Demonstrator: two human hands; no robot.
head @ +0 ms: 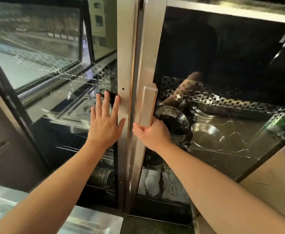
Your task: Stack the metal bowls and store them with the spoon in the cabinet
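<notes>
The task looks close to finished, or else not yet begun at the cabinet: both doors stand shut or nearly so, and neither hand carries a bowl or spoon. At the far left, the left door point(59, 92) is glass and full of reflections of a window and a building; behind it sit shallow steel trays point(81, 108) on a wire shelf and, lower down, a pile of ribbed metal dishes point(103, 174). The left hand point(104, 122) lies flat against that door's edge, fingers spread and straight, holding nothing and seemingly pressing the door to. Just right of it, across the middle seam, the right hand point(151, 134) is curled tight around the lower end of the vertical handle point(147, 107) of the right door point(222, 98). Through the right glass, a stack of dark bowls point(173, 122) stands on the wire rack just beside the handle, and a single shiny metal bowl point(207, 135) sits to its right, apart from the stack. A pale curved outline near that bowl may be the spoon, but reflections make it impossible to say. Below, white folded cloths point(157, 183) fill the lower shelf. Whether stacking is complete cannot be judged through the glare.
</notes>
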